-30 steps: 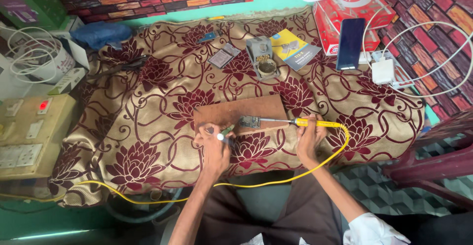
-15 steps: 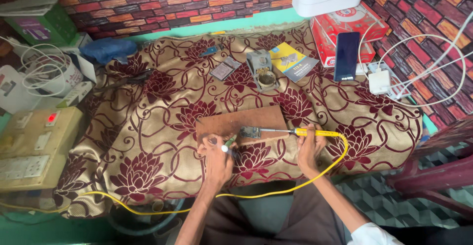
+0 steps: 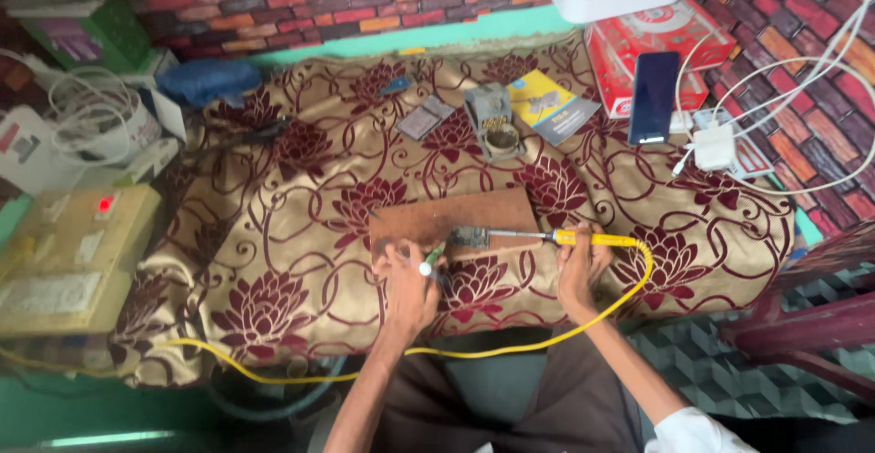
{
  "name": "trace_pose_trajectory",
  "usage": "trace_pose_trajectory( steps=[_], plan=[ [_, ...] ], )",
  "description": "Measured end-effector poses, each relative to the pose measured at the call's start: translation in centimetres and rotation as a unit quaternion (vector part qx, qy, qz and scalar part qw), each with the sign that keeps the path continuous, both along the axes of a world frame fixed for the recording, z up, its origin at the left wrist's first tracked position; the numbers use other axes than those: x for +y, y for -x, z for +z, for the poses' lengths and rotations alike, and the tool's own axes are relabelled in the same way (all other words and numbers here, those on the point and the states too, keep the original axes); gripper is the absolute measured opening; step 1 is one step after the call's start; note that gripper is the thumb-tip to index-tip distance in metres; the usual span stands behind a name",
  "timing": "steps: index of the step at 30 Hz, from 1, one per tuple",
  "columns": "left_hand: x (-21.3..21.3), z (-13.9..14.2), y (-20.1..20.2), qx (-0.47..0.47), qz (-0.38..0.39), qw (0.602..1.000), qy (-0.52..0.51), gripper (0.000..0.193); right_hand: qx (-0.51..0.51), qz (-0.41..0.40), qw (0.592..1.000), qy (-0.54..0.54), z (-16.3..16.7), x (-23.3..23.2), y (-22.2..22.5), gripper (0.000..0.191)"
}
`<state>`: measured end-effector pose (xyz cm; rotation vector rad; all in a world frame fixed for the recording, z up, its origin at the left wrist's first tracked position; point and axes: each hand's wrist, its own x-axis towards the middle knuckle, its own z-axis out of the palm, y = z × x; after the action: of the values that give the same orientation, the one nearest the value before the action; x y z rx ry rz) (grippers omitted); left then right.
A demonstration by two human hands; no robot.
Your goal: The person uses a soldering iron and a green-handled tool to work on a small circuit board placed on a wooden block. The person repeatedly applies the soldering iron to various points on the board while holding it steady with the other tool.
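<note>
A brown wooden board lies on a gold cloth with dark red flowers. On the board's near edge sits a small circuit board. My right hand grips the yellow handle of a soldering iron, whose metal tip points left and reaches the circuit board. A yellow cord runs from the handle down across my lap to the left. My left hand holds a thin green tool with a white end just left of the circuit board.
At the back of the cloth lie a small grey stand with a round tin, a yellow booklet and small flat parts. A dark phone, a red box and a white charger with cables are at right. Tan boxes stand at left.
The view has shifted slightly. Both hands stay at the board's near edge, with the iron's tip still on the circuit board.
</note>
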<state>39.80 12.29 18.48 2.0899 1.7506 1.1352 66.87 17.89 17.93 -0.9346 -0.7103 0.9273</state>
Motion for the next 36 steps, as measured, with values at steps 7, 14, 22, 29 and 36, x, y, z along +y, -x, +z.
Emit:
trace_pose_trajectory(
  steps=[7, 14, 22, 29, 36],
  plan=[
    [0.2, 0.9, -0.7, 0.057, 0.022, 0.998, 0.01, 0.053, 0.023, 0.013, 0.999, 0.022, 0.2, 0.5, -0.5, 0.022],
    [0.8, 1.2, -0.9, -0.012, -0.018, 1.0, -0.019, 0.037, 0.019, 0.011, 1.0, 0.009, 0.8, 1.1, -0.7, 0.023],
    [0.9, 2.1, -0.5, 0.014, -0.017, 1.0, -0.01, 0.033, 0.006, 0.007, 1.0, 0.013, 0.5, 1.3, -0.5, 0.024],
    [0.7, 1.6, -0.6, -0.01, -0.019, 0.999, -0.035, 0.039, -0.002, 0.002, 1.0, 0.018, 0.4, 1.2, -0.5, 0.025],
    [0.8, 2.1, -0.6, 0.037, -0.008, 0.999, -0.018, 0.033, -0.011, 0.002, 1.0, 0.002, 1.0, 1.0, -0.4, 0.025]
  ],
)
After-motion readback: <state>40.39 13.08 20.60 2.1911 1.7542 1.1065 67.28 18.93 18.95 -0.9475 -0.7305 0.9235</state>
